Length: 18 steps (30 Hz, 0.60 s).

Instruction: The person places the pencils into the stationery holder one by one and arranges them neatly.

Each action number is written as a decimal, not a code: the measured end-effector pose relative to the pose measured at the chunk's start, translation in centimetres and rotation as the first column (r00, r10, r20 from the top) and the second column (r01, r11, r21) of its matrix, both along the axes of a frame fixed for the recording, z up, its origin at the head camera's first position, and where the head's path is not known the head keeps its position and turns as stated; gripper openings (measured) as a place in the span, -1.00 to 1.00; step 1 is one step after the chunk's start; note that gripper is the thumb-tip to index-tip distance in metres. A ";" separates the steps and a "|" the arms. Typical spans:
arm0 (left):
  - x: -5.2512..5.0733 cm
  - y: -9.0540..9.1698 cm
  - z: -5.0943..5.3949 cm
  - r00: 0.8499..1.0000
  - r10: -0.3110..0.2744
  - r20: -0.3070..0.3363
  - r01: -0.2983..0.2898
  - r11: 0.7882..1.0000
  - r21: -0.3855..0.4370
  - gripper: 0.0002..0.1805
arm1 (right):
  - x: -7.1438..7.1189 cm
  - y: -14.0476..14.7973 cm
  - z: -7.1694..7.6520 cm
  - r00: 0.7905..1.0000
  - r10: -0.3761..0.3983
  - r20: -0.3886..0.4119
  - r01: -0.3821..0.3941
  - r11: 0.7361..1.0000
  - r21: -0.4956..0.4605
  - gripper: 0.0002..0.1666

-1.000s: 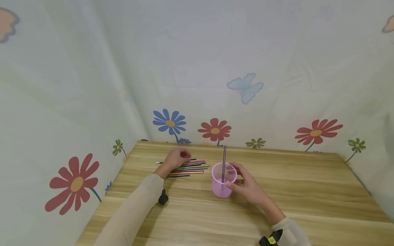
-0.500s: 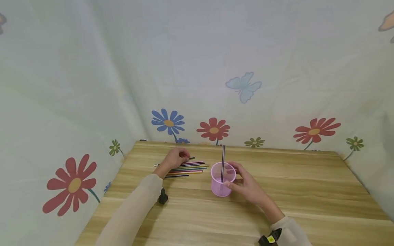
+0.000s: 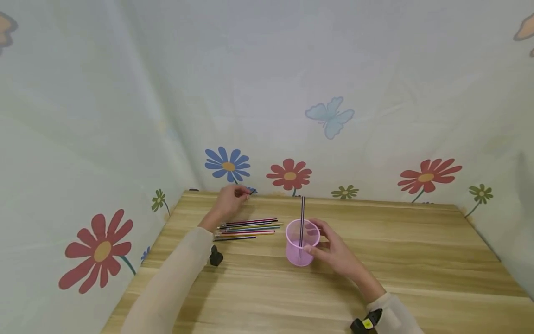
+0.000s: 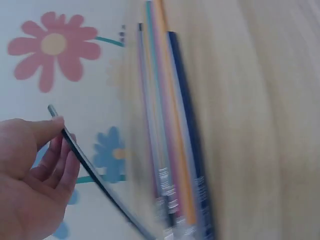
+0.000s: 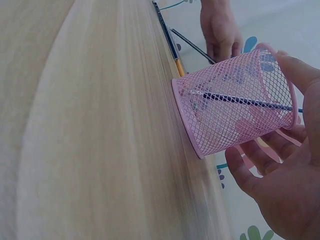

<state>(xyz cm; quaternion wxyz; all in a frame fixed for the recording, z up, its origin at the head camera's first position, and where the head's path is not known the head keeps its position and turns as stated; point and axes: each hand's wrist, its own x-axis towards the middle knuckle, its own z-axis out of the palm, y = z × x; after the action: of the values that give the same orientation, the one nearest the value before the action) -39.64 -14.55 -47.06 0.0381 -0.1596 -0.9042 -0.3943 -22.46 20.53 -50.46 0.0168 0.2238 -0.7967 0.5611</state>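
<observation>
My left hand (image 3: 228, 200) is lifted off the table and pinches a dark pencil (image 4: 102, 184) between thumb and fingers; the pencil slants downward in the left wrist view. Below it, several coloured pencils (image 3: 250, 228) lie side by side on the wood, with silvery ends toward the left. My right hand (image 3: 337, 253) holds a pink mesh pen cup (image 3: 294, 255) from its right side, thumb near the rim and fingers round the wall. Inside that cup stand dark striped pencils (image 3: 302, 211), close together; their exact number is hard to tell.
The wooden table (image 3: 267, 297) reaches back to a pale curtain (image 3: 258, 93) printed with flowers and a butterfly. The curtain also runs along the left and right sides. Each forearm carries a small black device, like the one on the left wrist (image 3: 215, 256).
My left hand has risen from the pencil pile and moved back and slightly left, bringing the dark pencil up with it. My right hand and the pen cup have stayed in place.
</observation>
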 end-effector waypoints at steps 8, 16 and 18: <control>0.8 0.8 4.4 0.987 -0.077 -0.140 0.077 0.997 -0.010 -0.82 | 0.0 0.2 -0.1 1.000 0.004 -0.009 -0.004 1.000 -0.001 -0.12; 3.6 3.0 8.6 0.970 -0.153 -0.188 0.166 0.984 0.060 -0.81 | -0.2 0.1 -0.4 1.000 0.018 -0.017 -0.019 1.000 -0.015 -0.13; 4.4 3.6 9.2 0.971 -0.174 -0.167 0.190 0.978 0.087 -0.81 | -0.2 0.0 -0.4 1.000 0.016 -0.016 -0.016 1.000 -0.011 -0.12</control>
<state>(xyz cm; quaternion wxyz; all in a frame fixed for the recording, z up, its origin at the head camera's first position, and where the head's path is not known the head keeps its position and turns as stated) -35.23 -10.93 -37.83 0.0814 -0.2706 -0.8584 -0.4281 -22.66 20.58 -50.87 0.0197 0.2346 -0.7917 0.5637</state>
